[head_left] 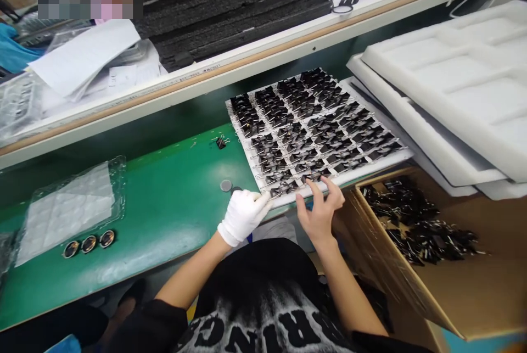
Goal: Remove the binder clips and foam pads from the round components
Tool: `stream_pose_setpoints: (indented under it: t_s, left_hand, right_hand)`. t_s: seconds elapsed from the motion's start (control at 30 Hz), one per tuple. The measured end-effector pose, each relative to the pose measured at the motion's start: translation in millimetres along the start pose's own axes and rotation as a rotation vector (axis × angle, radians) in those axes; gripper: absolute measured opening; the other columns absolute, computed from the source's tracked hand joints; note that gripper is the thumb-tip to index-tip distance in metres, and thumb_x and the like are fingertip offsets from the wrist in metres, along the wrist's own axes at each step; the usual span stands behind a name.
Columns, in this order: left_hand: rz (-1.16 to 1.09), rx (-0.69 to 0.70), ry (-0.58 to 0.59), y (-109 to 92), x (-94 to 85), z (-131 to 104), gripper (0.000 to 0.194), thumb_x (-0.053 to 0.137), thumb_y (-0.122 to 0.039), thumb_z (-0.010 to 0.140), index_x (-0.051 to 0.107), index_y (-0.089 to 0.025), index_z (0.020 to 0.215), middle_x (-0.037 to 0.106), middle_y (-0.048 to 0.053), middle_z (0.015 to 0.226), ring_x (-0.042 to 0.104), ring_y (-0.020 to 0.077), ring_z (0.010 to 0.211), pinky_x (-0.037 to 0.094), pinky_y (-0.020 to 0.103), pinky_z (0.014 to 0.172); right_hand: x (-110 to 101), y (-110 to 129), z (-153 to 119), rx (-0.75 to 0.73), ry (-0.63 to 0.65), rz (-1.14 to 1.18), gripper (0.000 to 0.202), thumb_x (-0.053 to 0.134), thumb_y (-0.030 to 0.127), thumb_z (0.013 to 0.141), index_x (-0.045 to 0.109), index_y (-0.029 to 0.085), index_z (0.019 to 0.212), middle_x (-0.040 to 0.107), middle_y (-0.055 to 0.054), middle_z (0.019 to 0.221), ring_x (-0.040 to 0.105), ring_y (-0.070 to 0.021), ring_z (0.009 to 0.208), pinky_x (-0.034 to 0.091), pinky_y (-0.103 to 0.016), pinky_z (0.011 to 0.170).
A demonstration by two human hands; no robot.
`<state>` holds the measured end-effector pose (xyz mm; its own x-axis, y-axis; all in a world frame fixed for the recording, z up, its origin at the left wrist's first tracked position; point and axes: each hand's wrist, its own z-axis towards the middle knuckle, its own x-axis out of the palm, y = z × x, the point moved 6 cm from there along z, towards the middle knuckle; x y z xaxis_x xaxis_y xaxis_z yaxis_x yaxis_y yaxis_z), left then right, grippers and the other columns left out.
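Rows of black binder clips (304,132) with wire handles cover a white foam tray (335,181) on the green tabletop. At its near left corner, my left hand (244,214), in a white glove, has its fingers pinched at the end of a binder clip (276,194) in the nearest row. My right hand (321,209) is bare, with thumb and fingers apart at the tray's near edge. Its fingertips are close to the clips there; whether they touch one is unclear.
A cardboard box (486,292) of loose binder clips stands at right, below stacked white foam trays (453,73). Left on the green table (164,205) lie three round parts (89,244) and a clear plastic tray (119,188). A shelf (197,81) with black foam sheets (247,7) runs behind.
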<state>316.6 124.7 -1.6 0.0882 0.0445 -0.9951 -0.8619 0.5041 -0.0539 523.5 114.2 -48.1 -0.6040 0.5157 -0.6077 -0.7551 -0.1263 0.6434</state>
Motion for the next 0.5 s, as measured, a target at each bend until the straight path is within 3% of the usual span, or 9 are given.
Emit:
stream_pose_setpoints:
  t_s: [0.07,0.13,0.2,0.3,0.33,0.4,0.5]
  left_hand:
    - [0.010,-0.041,-0.045,23,-8.6,5,0.040,0.042,-0.043,0.106,0.070,-0.025,0.128,0.075,0.009,0.091,0.067,0.0260,0.086,0.043,0.041,0.079]
    - [0.025,-0.160,-0.125,61,-21.7,21,0.041,0.042,-0.043,0.106,0.069,-0.023,0.130,0.076,0.012,0.109,0.068,0.0272,0.104,0.046,0.041,0.091]
    - [0.028,-0.304,-0.210,108,-33.3,44,0.048,0.046,-0.045,0.104,0.060,-0.019,0.142,0.065,0.017,0.140,0.059,0.0293,0.130,0.045,0.041,0.103]
    - [-0.019,-0.435,-0.241,167,-32.7,79,0.064,0.056,-0.051,0.099,0.048,-0.016,0.153,0.046,0.021,0.160,0.047,0.0329,0.144,0.042,0.046,0.113]
    - [-0.067,-0.425,-0.223,178,-27.1,88,0.060,0.055,-0.049,0.100,0.050,-0.017,0.152,0.047,0.020,0.161,0.047,0.0315,0.145,0.041,0.046,0.114]
    - [-0.138,-0.390,-0.184,189,-13.5,98,0.045,0.053,-0.043,0.102,0.062,-0.018,0.139,0.060,0.016,0.148,0.054,0.0288,0.138,0.043,0.046,0.114]
    - [-0.188,-0.326,-0.162,181,1.9,90,0.030,0.051,-0.036,0.102,0.075,-0.020,0.109,0.076,0.009,0.122,0.062,0.0252,0.128,0.047,0.042,0.111]
  right_hand:
    - [15,-2,-19,-0.006,0.013,-0.009,0.044,0.060,0.045,0.089,0.067,0.036,0.131,0.049,-0.021,0.141,0.046,-0.0482,0.136,0.039,-0.074,0.108]
    - [35,-3,-38,-0.028,0.081,0.020,0.047,0.060,0.045,0.086,0.065,0.039,0.133,0.048,-0.020,0.142,0.045,-0.0492,0.138,0.039,-0.076,0.106]
    - [54,-6,-53,-0.033,0.137,0.041,0.049,0.059,0.044,0.085,0.064,0.039,0.134,0.047,-0.019,0.144,0.042,-0.0505,0.141,0.037,-0.077,0.105]
    - [73,-15,-65,-0.012,0.104,0.030,0.047,0.057,0.044,0.084,0.066,0.037,0.130,0.047,-0.020,0.146,0.040,-0.0527,0.141,0.035,-0.078,0.103]
    - [77,-19,-66,-0.018,0.074,0.022,0.045,0.057,0.044,0.083,0.067,0.037,0.127,0.048,-0.020,0.144,0.040,-0.0527,0.140,0.035,-0.077,0.101]
    - [81,-22,-67,-0.078,-0.020,-0.001,0.042,0.056,0.043,0.082,0.069,0.037,0.121,0.050,-0.019,0.141,0.042,-0.0510,0.137,0.036,-0.074,0.099]
    - [77,-15,-67,-0.274,-0.247,-0.041,0.041,0.051,0.036,0.084,0.068,0.028,0.121,0.052,-0.018,0.138,0.044,-0.0446,0.133,0.038,-0.063,0.099]
